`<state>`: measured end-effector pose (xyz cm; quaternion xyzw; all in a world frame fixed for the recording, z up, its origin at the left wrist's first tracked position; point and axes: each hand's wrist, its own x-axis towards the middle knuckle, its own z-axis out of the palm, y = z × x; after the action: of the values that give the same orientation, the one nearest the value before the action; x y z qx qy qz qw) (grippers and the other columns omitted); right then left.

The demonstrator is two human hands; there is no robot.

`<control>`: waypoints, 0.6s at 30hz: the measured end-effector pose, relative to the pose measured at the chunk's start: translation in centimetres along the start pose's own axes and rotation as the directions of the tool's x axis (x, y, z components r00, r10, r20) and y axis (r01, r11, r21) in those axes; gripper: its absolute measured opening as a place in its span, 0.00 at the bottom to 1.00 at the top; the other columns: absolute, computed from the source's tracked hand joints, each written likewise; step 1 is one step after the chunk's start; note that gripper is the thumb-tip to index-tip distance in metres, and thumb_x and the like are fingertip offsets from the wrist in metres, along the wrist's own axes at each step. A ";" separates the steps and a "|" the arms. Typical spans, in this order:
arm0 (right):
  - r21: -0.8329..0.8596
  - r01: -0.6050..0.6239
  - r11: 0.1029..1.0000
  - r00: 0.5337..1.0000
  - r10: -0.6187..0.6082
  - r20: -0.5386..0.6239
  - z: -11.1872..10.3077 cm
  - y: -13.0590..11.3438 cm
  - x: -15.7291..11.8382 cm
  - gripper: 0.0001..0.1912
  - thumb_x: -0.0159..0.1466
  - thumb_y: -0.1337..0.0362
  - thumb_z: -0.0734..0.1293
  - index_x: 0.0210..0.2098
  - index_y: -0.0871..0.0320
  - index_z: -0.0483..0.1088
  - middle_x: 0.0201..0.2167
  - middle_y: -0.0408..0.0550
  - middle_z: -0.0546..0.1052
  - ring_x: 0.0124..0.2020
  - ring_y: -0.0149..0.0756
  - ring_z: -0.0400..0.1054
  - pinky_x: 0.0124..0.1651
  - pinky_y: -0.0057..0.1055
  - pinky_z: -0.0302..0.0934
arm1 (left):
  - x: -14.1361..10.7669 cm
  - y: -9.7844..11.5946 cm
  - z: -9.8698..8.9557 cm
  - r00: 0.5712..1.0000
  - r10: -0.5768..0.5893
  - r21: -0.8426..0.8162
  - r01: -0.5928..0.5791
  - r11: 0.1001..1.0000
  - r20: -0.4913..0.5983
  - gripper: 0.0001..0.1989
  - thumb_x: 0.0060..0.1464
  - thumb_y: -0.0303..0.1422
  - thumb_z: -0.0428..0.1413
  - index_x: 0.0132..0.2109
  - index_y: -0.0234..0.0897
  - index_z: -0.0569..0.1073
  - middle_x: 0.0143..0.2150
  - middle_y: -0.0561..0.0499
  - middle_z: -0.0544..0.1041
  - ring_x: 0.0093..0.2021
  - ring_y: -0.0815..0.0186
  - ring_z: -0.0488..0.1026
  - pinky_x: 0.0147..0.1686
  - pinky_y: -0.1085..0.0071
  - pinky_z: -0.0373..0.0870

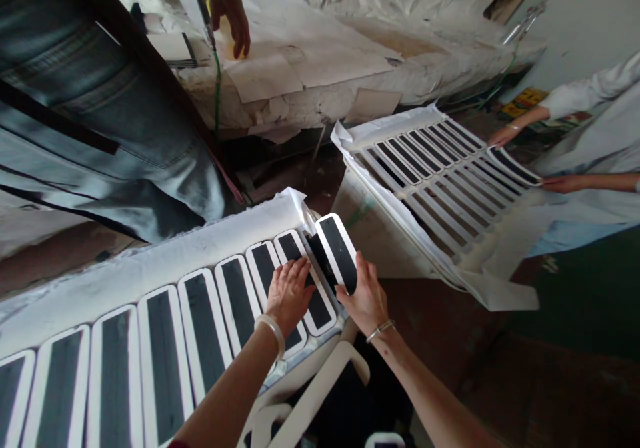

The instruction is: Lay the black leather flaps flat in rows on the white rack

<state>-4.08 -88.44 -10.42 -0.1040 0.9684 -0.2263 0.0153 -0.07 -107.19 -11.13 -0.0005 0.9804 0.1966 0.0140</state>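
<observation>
Several dark panels with white rounded borders lie side by side in a slanting row on a cloth-covered board (150, 261). My right hand (367, 295) pinches the lower end of one such panel (338, 251), raised and tilted just past the right end of the row. My left hand (291, 295) rests palm down, fingers spread, over the upper part of the rightmost panels (320, 308) of the row. A white bangle is on my left wrist and a thin metal one on my right.
A slatted frame (395, 201) with similar panels stands at the right, where another person's hands (565, 183) hold a panel. A person in jeans (165, 148) stands at the left by a paper-covered bench (320, 61). Loose pale-bordered pieces (320, 388) lie below my hands.
</observation>
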 end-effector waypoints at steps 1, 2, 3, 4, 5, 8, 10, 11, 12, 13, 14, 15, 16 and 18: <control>0.022 0.015 1.000 1.000 -0.015 0.003 0.4 -0.1 0.4 0.42 0.58 0.60 0.66 0.67 0.63 0.45 0.54 0.60 0.64 0.51 0.51 0.66 0.50 0.46 0.69 | 0.1 0.0 0.0 1.000 0.001 0.003 -0.001 1.000 0.002 0.22 0.59 0.34 0.54 0.60 0.36 0.66 0.63 0.45 0.68 0.60 0.51 0.64 0.58 0.49 0.63; 0.050 0.038 0.998 0.999 -0.039 0.011 0.8 -0.2 0.8 0.43 0.57 0.60 0.66 0.67 0.62 0.45 0.54 0.60 0.64 0.52 0.50 0.66 0.51 0.46 0.68 | 0.2 0.0 0.0 1.000 0.000 0.007 0.000 1.000 0.003 0.22 0.59 0.34 0.53 0.60 0.36 0.66 0.63 0.46 0.68 0.60 0.51 0.64 0.58 0.49 0.63; 0.075 0.066 0.995 0.997 -0.068 0.027 1.2 -0.3 1.2 0.43 0.57 0.60 0.66 0.67 0.62 0.46 0.54 0.59 0.63 0.53 0.50 0.65 0.53 0.46 0.67 | 0.2 -0.1 0.0 1.000 0.000 0.010 0.000 1.000 0.004 0.22 0.59 0.34 0.53 0.60 0.36 0.66 0.63 0.46 0.68 0.60 0.52 0.64 0.59 0.49 0.63; 0.094 0.090 0.991 0.994 -0.095 0.046 1.6 -0.3 1.4 0.43 0.56 0.60 0.67 0.67 0.62 0.46 0.54 0.60 0.63 0.54 0.50 0.64 0.54 0.46 0.66 | 0.3 -0.1 -0.1 1.000 -0.002 0.014 0.002 1.000 0.004 0.22 0.59 0.34 0.53 0.60 0.36 0.66 0.63 0.46 0.68 0.60 0.52 0.65 0.59 0.49 0.62; 0.104 0.107 0.989 0.991 -0.114 0.065 1.9 -0.4 1.7 0.43 0.56 0.61 0.67 0.66 0.62 0.47 0.54 0.60 0.62 0.54 0.50 0.63 0.55 0.45 0.65 | 0.3 -0.1 -0.1 1.000 -0.004 0.018 0.004 1.000 0.003 0.22 0.60 0.34 0.52 0.60 0.36 0.66 0.63 0.46 0.68 0.60 0.52 0.65 0.59 0.50 0.62; 0.089 0.117 0.989 0.987 -0.126 0.104 2.4 -0.5 1.9 0.42 0.56 0.61 0.68 0.65 0.67 0.51 0.55 0.62 0.61 0.54 0.49 0.62 0.57 0.43 0.63 | 0.6 -0.3 -0.1 1.000 -0.011 0.030 0.011 0.999 0.002 0.23 0.60 0.34 0.50 0.62 0.36 0.63 0.64 0.46 0.66 0.60 0.53 0.65 0.58 0.51 0.62; 0.061 0.112 0.992 0.986 -0.119 0.120 2.4 -0.7 1.9 0.42 0.56 0.61 0.68 0.65 0.70 0.51 0.54 0.62 0.62 0.54 0.48 0.62 0.57 0.42 0.63 | 0.9 -0.4 -0.1 1.000 -0.008 0.040 0.008 0.999 0.004 0.24 0.61 0.34 0.50 0.63 0.37 0.61 0.65 0.47 0.65 0.59 0.53 0.65 0.57 0.50 0.63; 0.040 0.115 0.993 0.984 -0.119 0.132 2.4 -0.8 1.8 0.41 0.57 0.60 0.68 0.65 0.71 0.51 0.53 0.62 0.62 0.54 0.48 0.62 0.58 0.41 0.62 | 1.1 -0.4 0.0 1.000 -0.003 0.045 0.003 0.999 0.005 0.25 0.61 0.34 0.50 0.64 0.38 0.61 0.66 0.48 0.64 0.59 0.52 0.65 0.56 0.50 0.63; 0.014 0.118 0.993 0.982 -0.119 0.147 2.3 -1.0 1.8 0.40 0.59 0.60 0.67 0.65 0.72 0.51 0.53 0.62 0.62 0.54 0.48 0.61 0.59 0.41 0.62 | 1.2 -0.4 0.0 1.000 0.002 0.050 -0.002 0.999 0.006 0.25 0.61 0.35 0.50 0.64 0.38 0.61 0.66 0.49 0.64 0.59 0.52 0.65 0.55 0.50 0.63; -0.014 0.120 0.993 0.980 -0.116 0.162 2.2 -1.1 1.8 0.38 0.61 0.60 0.66 0.65 0.72 0.51 0.53 0.63 0.63 0.55 0.48 0.61 0.59 0.40 0.61 | 1.3 -0.5 0.1 1.000 0.007 0.056 -0.007 0.998 0.007 0.25 0.60 0.35 0.50 0.64 0.38 0.62 0.66 0.49 0.64 0.59 0.52 0.65 0.55 0.50 0.63; -0.043 0.117 0.992 0.979 -0.108 0.175 2.2 -1.3 1.9 0.36 0.63 0.60 0.64 0.64 0.73 0.51 0.54 0.63 0.63 0.55 0.48 0.61 0.59 0.40 0.61 | 1.4 -0.5 0.2 1.000 0.011 0.062 -0.012 0.998 0.008 0.25 0.60 0.36 0.50 0.63 0.39 0.62 0.66 0.49 0.64 0.59 0.52 0.65 0.54 0.50 0.63; -0.069 0.111 0.991 0.978 -0.096 0.185 2.2 -1.4 1.9 0.33 0.65 0.61 0.61 0.64 0.73 0.52 0.54 0.64 0.63 0.54 0.47 0.62 0.59 0.40 0.61 | 1.5 -0.5 0.3 1.000 0.014 0.069 -0.015 0.998 0.009 0.25 0.60 0.36 0.50 0.63 0.39 0.63 0.66 0.49 0.64 0.58 0.51 0.65 0.54 0.50 0.64; -0.090 0.100 0.991 0.978 -0.082 0.192 2.3 -1.6 1.9 0.31 0.66 0.63 0.59 0.64 0.73 0.52 0.54 0.64 0.63 0.54 0.47 0.62 0.58 0.40 0.62 | 1.5 -0.5 0.4 1.000 0.017 0.076 -0.017 0.997 0.010 0.25 0.60 0.36 0.50 0.63 0.39 0.63 0.66 0.49 0.64 0.58 0.51 0.65 0.53 0.50 0.64; -0.122 0.077 0.990 0.979 -0.051 0.197 2.4 -2.0 1.9 0.28 0.67 0.65 0.57 0.64 0.73 0.53 0.54 0.64 0.64 0.54 0.48 0.62 0.57 0.40 0.62 | 1.5 -0.5 0.6 1.000 0.020 0.091 -0.021 0.996 0.015 0.25 0.61 0.37 0.50 0.64 0.39 0.62 0.66 0.49 0.63 0.58 0.51 0.65 0.53 0.50 0.64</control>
<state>-5.39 -91.65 -11.71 -0.1575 0.9710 -0.1523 0.0952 -1.59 -107.44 -11.90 0.0115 0.9881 0.1519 0.0192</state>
